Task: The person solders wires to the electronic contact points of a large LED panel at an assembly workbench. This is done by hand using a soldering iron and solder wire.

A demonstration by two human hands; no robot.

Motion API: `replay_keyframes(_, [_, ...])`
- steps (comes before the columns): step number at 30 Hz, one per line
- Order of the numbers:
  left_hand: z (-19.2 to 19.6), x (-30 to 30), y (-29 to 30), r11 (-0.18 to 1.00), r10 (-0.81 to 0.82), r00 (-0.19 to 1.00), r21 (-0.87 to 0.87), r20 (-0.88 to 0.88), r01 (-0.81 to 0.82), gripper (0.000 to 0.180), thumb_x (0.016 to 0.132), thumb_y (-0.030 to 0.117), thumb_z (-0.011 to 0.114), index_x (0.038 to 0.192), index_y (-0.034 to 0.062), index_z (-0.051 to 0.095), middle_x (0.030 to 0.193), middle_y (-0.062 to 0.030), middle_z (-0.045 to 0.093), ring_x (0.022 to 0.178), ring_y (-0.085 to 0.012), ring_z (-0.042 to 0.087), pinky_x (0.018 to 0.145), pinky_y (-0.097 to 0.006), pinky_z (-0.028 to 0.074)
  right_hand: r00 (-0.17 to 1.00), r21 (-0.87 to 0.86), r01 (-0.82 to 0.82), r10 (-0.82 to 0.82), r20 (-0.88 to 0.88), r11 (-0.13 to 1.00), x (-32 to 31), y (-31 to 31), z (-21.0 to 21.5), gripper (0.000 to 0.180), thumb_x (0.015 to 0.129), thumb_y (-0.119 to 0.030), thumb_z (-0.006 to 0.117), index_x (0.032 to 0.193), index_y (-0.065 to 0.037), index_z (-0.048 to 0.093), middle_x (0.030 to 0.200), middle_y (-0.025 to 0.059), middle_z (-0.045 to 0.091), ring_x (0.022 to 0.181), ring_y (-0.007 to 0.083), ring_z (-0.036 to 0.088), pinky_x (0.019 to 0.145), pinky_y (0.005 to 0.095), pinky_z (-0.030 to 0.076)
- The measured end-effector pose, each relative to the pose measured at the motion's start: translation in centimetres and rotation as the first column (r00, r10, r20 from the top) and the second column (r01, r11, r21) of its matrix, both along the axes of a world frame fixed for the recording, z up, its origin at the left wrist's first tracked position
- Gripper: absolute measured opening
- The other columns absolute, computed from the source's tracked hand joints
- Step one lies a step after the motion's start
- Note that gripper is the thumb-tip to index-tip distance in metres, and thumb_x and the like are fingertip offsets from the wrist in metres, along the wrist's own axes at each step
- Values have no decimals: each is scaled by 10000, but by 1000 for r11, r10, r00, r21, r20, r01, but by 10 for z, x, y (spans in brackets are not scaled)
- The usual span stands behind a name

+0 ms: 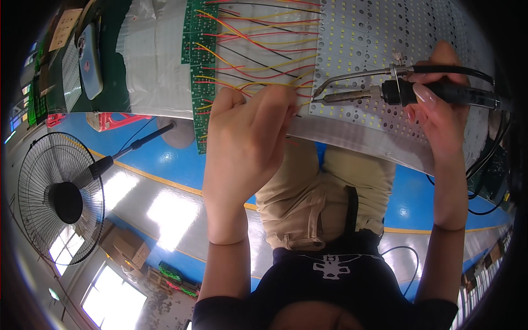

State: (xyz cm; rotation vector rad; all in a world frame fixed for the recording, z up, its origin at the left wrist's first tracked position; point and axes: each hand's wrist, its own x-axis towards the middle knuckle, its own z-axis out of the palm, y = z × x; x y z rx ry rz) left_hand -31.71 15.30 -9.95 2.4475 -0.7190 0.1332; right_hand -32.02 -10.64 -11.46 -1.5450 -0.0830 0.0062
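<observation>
My right hand (440, 118) is wrapped round a black-handled soldering iron (399, 92). A curved metal solder feed tube (355, 75) is clamped along the iron and ends close to its tip. The tip is at the left edge of a white LED panel (363, 49), near a wire end. Just left of it, my left hand (242, 129) is closed in a pinch on a thin wire; its fingertips are partly hidden. Red, yellow and black wires (264, 34) run between the panel and a column of green circuit boards (199, 82).
White wrapping film (157, 66) covers the worktop left of the boards. A phone (91, 60) lies farther left. A standing fan (69, 201) is beyond the table's near left side. Black cables (489, 157) hang at the right, and a cardboard box (124, 247) sits on the floor.
</observation>
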Motion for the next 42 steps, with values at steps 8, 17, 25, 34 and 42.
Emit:
replay_keyframes(8, [0, 0, 0, 1000, 3, 1000, -1, 3, -3, 129, 723, -23, 615, 772, 62, 532, 698, -17, 587, 521, -183, 413, 584, -284, 317, 1000, 49, 11, -11, -10, 999, 1, 0, 1, 98, 748, -17, 521, 842, -7, 495, 757, 81, 492, 477, 95, 419, 390, 235, 376])
replay_keyframes(17, [0, 0, -1, 1000, 15, 1000, 2, -2, -15, 126, 720, -15, 626, 768, 61, 537, 694, -14, 584, 515, -184, 401, 584, -285, 316, 1000, 46, -30, 30, -5, 998, 1, -5, -1, 103, 769, -32, 507, 867, -8, 492, 741, 86, 494, 454, 84, 393, 396, 234, 363])
replay_keyframes(25, [0, 0, 0, 1000, 12, 1000, 9, -10, -12, 126, 723, -11, 626, 769, 63, 535, 692, -9, 581, 514, -187, 402, 584, -287, 314, 995, -15, -95, 96, 5, 995, 4, 5, 9, 123, 783, -41, 497, 896, 5, 496, 815, 117, 515, 486, 93, 421, 411, 238, 373])
replay_keyframes(34, [-4, 1, 0, 1000, -18, 997, 16, 70, 17, 148, 711, -14, 585, 787, 73, 493, 668, -25, 520, 477, -221, 348, 553, -303, 299, 996, 183, 76, -68, -52, 980, 6, 14, 14, 99, 727, -16, 620, 791, 43, 573, 642, 25, 444, 421, 75, 401, 388, 228, 348])
replay_keyframes(42, [2, -3, 1, 999, 20, 1000, 43, 22, -21, 142, 716, -4, 623, 805, 66, 537, 703, -19, 586, 551, -184, 455, 581, -303, 318, 998, 238, 56, -44, -52, 970, 9, 16, 13, 79, 735, 0, 608, 786, 42, 565, 649, 24, 441, 415, 72, 387, 387, 230, 335])
